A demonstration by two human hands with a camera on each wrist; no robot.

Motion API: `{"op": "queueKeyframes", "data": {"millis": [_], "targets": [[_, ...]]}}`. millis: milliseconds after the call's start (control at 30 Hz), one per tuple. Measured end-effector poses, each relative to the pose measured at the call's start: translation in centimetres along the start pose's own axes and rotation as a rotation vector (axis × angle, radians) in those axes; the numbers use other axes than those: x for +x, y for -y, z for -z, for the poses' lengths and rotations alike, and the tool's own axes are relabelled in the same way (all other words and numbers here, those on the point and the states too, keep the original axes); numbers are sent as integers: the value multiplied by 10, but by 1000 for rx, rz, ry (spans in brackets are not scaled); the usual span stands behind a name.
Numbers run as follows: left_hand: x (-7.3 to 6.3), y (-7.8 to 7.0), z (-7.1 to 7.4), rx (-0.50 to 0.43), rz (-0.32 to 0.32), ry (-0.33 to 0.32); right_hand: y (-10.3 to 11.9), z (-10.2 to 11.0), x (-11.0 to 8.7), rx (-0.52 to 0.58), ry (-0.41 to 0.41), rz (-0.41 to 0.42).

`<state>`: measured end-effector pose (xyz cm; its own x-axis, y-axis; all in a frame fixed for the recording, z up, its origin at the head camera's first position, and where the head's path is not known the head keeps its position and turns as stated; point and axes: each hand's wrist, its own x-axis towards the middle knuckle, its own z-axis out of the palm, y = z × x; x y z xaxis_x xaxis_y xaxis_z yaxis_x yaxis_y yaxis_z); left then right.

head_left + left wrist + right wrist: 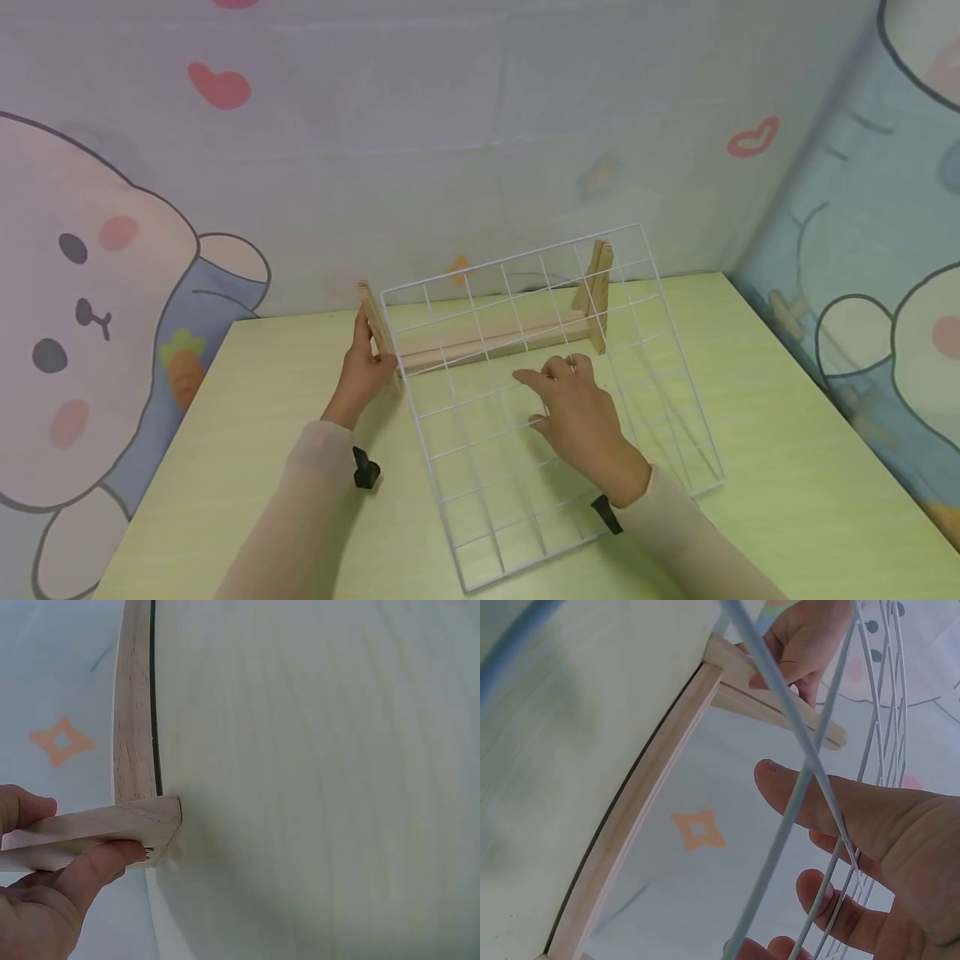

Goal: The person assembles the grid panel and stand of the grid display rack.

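Observation:
A pale wooden stand lies across the back of the table, its long crossbar (495, 344) joining two end pieces. My left hand (360, 382) grips the left end piece (112, 823), with the thumb on one face and fingers round the other side. In front of the stand, a white wire grid panel (501, 262) is held tilted, its far edge raised and overlapping both end pieces in the head view. My right hand (585, 421) holds the panel near its middle, fingers curled through the openings round the wires, as the right wrist view shows.
The right end piece (597, 300) of the stand rises behind the grid. A printed cloth (420, 150) hangs close behind the pale wood-grain table (247, 433), with more printed cloth along the left and right sides.

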<state>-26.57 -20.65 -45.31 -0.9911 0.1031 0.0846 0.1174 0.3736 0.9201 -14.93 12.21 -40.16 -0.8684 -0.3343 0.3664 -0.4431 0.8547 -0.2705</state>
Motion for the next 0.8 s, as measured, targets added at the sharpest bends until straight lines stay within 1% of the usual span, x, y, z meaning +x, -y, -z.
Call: {"op": "queueKeyframes", "data": {"millis": [200,467,667,800], "targets": [[-4,-3,-12,42,-11,-6,-2,1,-1,-5,-17,-7],[-12,-5,-22,24,-29,-11,-3,3,-2,-7,-21,-28],[-19,-7,-32,22,-55,12,-3,6,-5,-8,-32,-31],[-25,-9,-37,11,-76,30,-3,12,-6,-6,-56,-32]]}}
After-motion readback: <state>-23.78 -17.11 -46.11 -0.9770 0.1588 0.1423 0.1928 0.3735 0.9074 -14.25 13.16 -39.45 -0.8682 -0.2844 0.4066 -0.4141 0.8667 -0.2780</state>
